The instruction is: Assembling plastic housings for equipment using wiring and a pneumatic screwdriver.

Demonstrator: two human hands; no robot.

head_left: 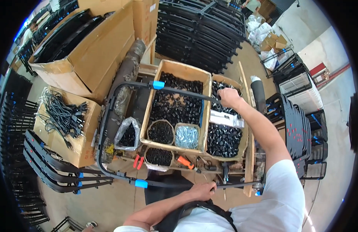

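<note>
Two hands: we see our left hand (202, 191) closed around the lower bar of a black frame, and our right hand (230, 97) at the far end of its upper bar, though we cannot tell whether those fingers grip it.
Black frame (186, 93): it lies across the bench, its bend to our left, with one blue sleeve (158, 84) on the upper bar and another on the lower.
Wooden tray (186, 67): we find it beneath the upper bar, holding loose black parts (175, 106), a tub of black screws (160, 131) and a tub of silver screws (186, 136).
Right-hand bin: black caps (224, 142) fill it, and a white box (225, 118) rests on them.
Near edge: we note red-handled pliers (138, 161) and an orange-handled tool (185, 162).
Cartons: at our left, a small carton (84, 149) bears black cables (64, 116); behind it, a large carton (103, 54) holds dark panels (66, 36).
Room: stacked frames (202, 33) stand beyond the bench, with white bags (258, 29) further off on the floor (244, 58).
</note>
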